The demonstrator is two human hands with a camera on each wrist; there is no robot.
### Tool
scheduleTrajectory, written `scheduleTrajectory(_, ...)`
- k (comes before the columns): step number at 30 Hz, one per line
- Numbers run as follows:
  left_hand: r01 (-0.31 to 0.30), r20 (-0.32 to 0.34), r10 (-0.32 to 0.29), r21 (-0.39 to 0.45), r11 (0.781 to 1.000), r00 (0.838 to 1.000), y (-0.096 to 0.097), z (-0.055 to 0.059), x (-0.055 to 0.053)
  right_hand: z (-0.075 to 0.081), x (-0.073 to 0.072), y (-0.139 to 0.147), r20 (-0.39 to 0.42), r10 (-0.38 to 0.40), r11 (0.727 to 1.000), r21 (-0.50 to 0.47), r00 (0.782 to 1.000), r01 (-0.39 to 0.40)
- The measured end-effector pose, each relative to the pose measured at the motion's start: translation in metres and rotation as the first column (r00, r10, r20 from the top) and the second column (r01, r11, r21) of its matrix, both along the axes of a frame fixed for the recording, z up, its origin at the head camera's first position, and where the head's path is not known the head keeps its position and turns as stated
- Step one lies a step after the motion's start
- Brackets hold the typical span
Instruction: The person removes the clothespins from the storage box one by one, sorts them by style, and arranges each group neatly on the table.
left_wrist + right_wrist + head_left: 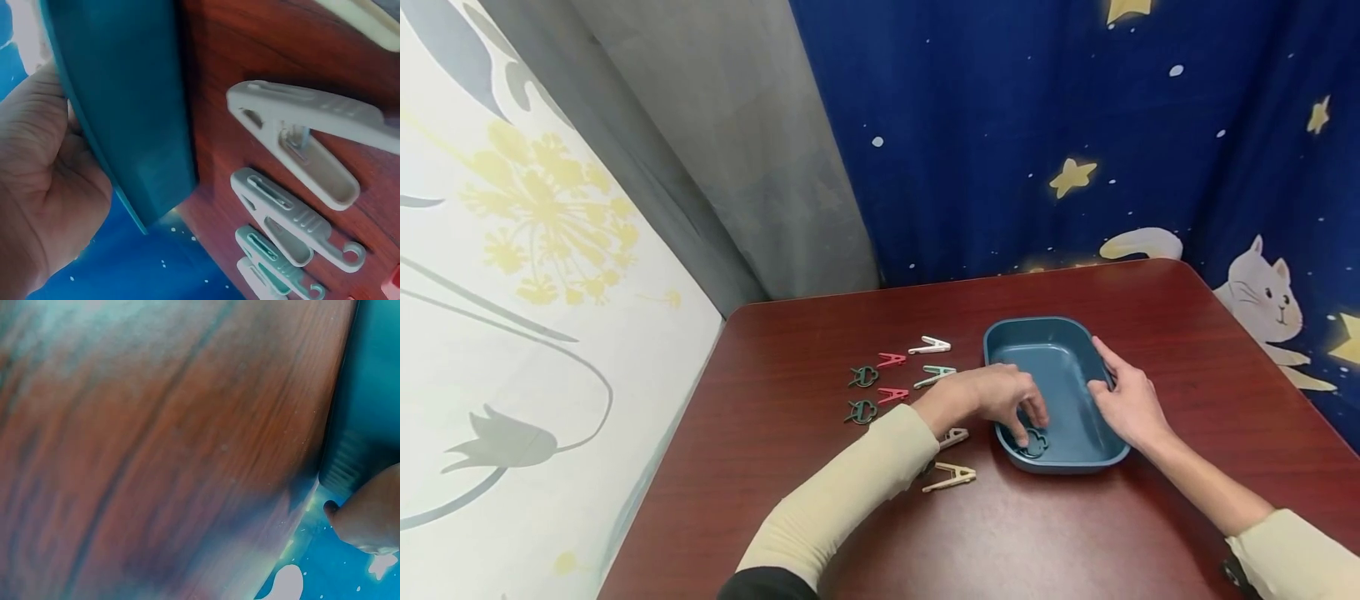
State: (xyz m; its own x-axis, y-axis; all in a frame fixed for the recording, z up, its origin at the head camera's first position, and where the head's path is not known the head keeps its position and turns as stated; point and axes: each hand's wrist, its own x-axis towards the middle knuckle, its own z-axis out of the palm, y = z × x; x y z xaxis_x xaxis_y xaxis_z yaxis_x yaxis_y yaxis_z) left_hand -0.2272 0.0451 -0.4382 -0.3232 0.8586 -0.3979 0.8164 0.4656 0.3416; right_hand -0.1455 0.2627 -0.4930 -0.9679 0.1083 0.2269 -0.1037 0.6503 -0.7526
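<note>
A blue plastic basin (1060, 467) stands on the table. My left hand (992, 393) reaches over its left wall, thumb and fingers spread apart. Right at the fingertips, on the basin floor, lies a dark green round clip (1034, 443). My right hand (1131, 404) grips the basin's right rim, thumb inside and fingers outside. In the left wrist view the left hand (47, 181) bends over the basin wall (125, 112), which hides its fingertips. The right wrist view catches the right hand (372, 512) at the basin's side (369, 381).
Left of the basin lie clothespins: white (930, 345), mint (935, 375), grey-beige (953, 438) and yellow (950, 477). Farther left are two red clothespins (892, 395) and two dark green round clips (862, 412). A blue starry curtain (970, 167) hangs behind the brown table (760, 467).
</note>
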Motion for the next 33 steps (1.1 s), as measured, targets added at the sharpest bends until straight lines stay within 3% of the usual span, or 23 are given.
scheduleTrajectory(9,0.016,-0.160,-0.020,-0.029,0.999,0.987,0.004,-0.006,0.011,0.000,0.000,0.000,0.022,0.006,1.000,-0.007,1.000,-0.006)
scheduleTrajectory(14,-0.016,-0.198,0.008,-0.043,0.999,0.980,0.006,-0.007,0.015,0.000,-0.001,0.001,0.021,0.005,1.000,-0.004,1.000,-0.005)
scheduleTrajectory(21,-0.071,-0.140,0.069,-0.008,0.997,0.988,0.002,-0.009,0.017,-0.001,-0.001,0.001,0.019,-0.002,1.000,0.003,1.000,0.002)
scheduleTrajectory(27,-0.063,-0.075,0.067,0.044,0.997,0.995,0.002,-0.011,0.020,-0.001,0.000,0.000,0.008,-0.002,1.000,-0.006,1.000,0.002)
scheduleTrajectory(30,-0.060,-0.018,0.063,0.129,0.990,0.998,-0.002,-0.012,0.020,-0.001,0.001,0.000,0.003,-0.002,1.000,-0.002,1.000,0.002)
scheduleTrajectory(33,-0.061,0.052,0.049,0.251,0.966,0.997,-0.007,-0.013,0.018,0.000,0.001,0.000,0.002,-0.002,1.000,0.002,1.000,0.002)
